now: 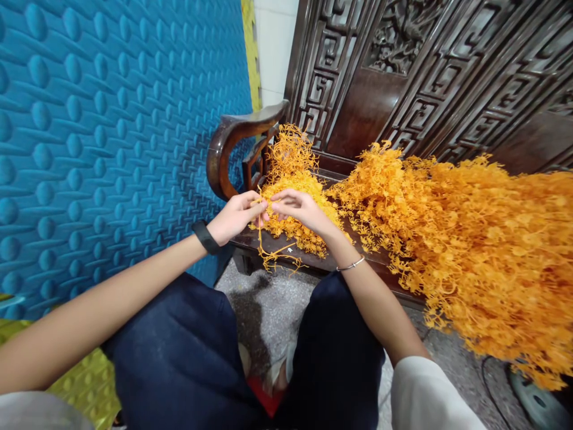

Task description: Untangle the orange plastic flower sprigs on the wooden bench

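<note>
My left hand (235, 217) and my right hand (299, 209) meet fingertip to fingertip over the front edge of a dark carved wooden bench (358, 113). Both pinch a thin orange plastic sprig (262, 239) whose stem hangs down between them past the seat's edge. Right behind my hands lies a small heap of the same orange sprigs (293, 179). A black band is on my left wrist and a thin bracelet on my right.
A much bigger pile of orange plastic sprigs (483, 251) covers the bench to the right and spills over its edge. A blue padded wall mat (111, 119) stands on the left. My dark-trousered knees are below, over speckled floor (268, 304).
</note>
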The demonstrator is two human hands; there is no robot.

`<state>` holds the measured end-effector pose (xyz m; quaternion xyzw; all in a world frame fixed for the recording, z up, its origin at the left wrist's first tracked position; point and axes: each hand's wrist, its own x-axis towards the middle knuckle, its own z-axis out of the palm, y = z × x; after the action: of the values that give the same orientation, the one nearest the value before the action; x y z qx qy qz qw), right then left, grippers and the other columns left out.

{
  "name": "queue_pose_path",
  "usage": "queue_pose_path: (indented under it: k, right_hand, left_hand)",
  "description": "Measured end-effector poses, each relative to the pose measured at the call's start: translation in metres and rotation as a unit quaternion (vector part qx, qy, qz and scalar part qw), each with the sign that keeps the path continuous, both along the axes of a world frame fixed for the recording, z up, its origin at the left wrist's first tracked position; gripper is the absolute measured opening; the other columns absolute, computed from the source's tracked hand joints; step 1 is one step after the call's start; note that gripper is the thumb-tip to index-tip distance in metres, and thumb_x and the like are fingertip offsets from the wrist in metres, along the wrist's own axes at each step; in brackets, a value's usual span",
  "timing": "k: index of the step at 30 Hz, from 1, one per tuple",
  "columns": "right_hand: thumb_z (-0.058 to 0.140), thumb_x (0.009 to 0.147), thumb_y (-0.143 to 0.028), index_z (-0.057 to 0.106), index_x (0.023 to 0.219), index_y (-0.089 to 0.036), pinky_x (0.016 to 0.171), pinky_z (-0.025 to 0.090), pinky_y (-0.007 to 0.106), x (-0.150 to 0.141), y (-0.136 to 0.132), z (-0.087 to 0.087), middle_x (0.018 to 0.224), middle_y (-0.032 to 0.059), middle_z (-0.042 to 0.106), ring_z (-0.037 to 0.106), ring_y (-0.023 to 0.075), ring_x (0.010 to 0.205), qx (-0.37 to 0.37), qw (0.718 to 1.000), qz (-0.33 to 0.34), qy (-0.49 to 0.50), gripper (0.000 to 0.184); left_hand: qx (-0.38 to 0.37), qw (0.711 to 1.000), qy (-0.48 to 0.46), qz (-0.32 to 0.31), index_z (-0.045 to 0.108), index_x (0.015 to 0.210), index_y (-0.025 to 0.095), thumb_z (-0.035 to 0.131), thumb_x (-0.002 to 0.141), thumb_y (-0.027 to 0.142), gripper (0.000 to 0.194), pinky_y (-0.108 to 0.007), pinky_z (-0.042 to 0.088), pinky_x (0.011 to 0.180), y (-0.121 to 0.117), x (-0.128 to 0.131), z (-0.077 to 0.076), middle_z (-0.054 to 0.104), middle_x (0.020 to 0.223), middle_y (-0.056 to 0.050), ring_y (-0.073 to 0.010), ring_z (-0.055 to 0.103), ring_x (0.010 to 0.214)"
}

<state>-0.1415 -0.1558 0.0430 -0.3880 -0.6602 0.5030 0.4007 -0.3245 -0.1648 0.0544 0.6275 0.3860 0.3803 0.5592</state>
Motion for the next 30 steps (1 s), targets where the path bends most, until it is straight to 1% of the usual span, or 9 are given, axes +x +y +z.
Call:
queue_pose_path:
  k: [2,4,8,12,15,18,21,25,30]
  right_hand:
    - [0.076,0.063,-0.039,0.059,0.078,-0.017,0.065,0.050,0.028,-0.009,-0.004,-0.002,0.072,0.0003,0.065,0.059,0.0101,0.062,-0.017,0.999,0.018,0.022,0.032]
    - [0.077,0.062,-0.036,0.058,0.071,-0.016,0.063,0.050,0.028,-0.011,-0.002,-0.006,0.068,-0.0005,0.063,0.058,0.0096,0.060,-0.012,0.999,0.003,0.037,0.029]
    - [0.076,0.059,-0.033,0.057,0.066,-0.017,0.059,0.047,0.027,-0.008,0.004,-0.010,0.063,-0.0015,0.062,0.055,0.0096,0.056,-0.007,0.999,-0.030,0.044,0.026]
    - [0.070,0.062,-0.030,0.054,0.063,-0.017,0.059,0.044,0.027,-0.012,0.005,-0.008,0.059,-0.0032,0.057,0.053,0.0095,0.054,0.003,0.993,-0.099,0.063,0.020]
    - [0.066,0.064,-0.025,0.053,0.062,-0.018,0.060,0.043,0.026,-0.021,0.005,-0.006,0.058,-0.0041,0.055,0.051,0.0090,0.055,0.007,0.982,-0.167,0.088,0.014]
    - [0.062,0.065,-0.021,0.052,0.063,-0.019,0.059,0.042,0.025,-0.029,0.005,-0.003,0.059,-0.0039,0.053,0.049,0.0086,0.055,-0.015,0.970,-0.217,0.110,0.010]
    - [0.060,0.066,-0.020,0.052,0.064,-0.018,0.060,0.041,0.025,-0.035,0.005,-0.002,0.064,-0.0024,0.054,0.048,0.0085,0.057,-0.033,0.954,-0.259,0.147,0.008]
    - [0.058,0.066,-0.021,0.051,0.065,-0.019,0.062,0.043,0.026,-0.036,0.008,-0.007,0.068,-0.0007,0.053,0.047,0.0095,0.061,-0.007,0.929,-0.325,0.178,0.007]
    - [0.056,0.067,-0.024,0.048,0.067,-0.020,0.063,0.043,0.027,-0.033,0.015,-0.015,0.074,0.0011,0.054,0.049,0.0116,0.068,0.005,0.915,-0.356,0.192,0.009]
  left_hand:
    - [0.017,1.000,0.013,0.005,0.053,0.074,0.015,0.062,0.076,0.029,0.017,-0.024,0.044,0.057,0.000,-0.001,-0.001,0.062,0.061,0.001,-0.0100,0.056,0.054]
    - [0.037,0.998,0.049,-0.006,0.054,0.069,0.015,0.060,0.077,0.029,0.018,-0.023,0.042,0.056,0.001,-0.002,-0.001,0.061,0.059,0.000,-0.0097,0.054,0.054]
    - [0.073,0.989,0.123,-0.036,0.056,0.063,0.014,0.056,0.079,0.032,0.024,-0.021,0.032,0.048,0.001,-0.004,-0.001,0.052,0.051,0.002,-0.0078,0.044,0.048]
    - [0.101,0.988,0.119,-0.001,0.056,0.066,0.015,0.052,0.080,0.034,0.024,-0.021,0.028,0.047,0.001,-0.002,0.000,0.041,0.049,0.005,-0.0076,0.036,0.045]
    - [0.138,0.984,0.110,0.029,0.053,0.063,0.015,0.051,0.080,0.032,0.024,-0.022,0.027,0.049,0.001,0.002,0.001,0.039,0.049,0.005,-0.0081,0.035,0.048]
    - [0.160,0.981,0.093,0.059,0.052,0.062,0.016,0.050,0.080,0.031,0.024,-0.023,0.027,0.050,0.002,0.007,0.001,0.039,0.049,0.005,-0.0088,0.035,0.049]
    - [0.165,0.980,0.085,0.069,0.053,0.062,0.016,0.050,0.080,0.030,0.023,-0.023,0.025,0.049,0.003,0.014,0.000,0.038,0.049,0.006,-0.0090,0.033,0.049]
    - [0.157,0.982,0.074,0.073,0.052,0.061,0.016,0.050,0.081,0.025,0.022,-0.023,0.023,0.048,0.003,0.025,0.001,0.036,0.048,0.006,-0.0087,0.031,0.048]
    - [0.145,0.984,0.067,0.084,0.052,0.060,0.015,0.049,0.082,0.020,0.022,-0.023,0.024,0.048,0.005,0.036,0.001,0.038,0.047,0.006,-0.0086,0.033,0.047]
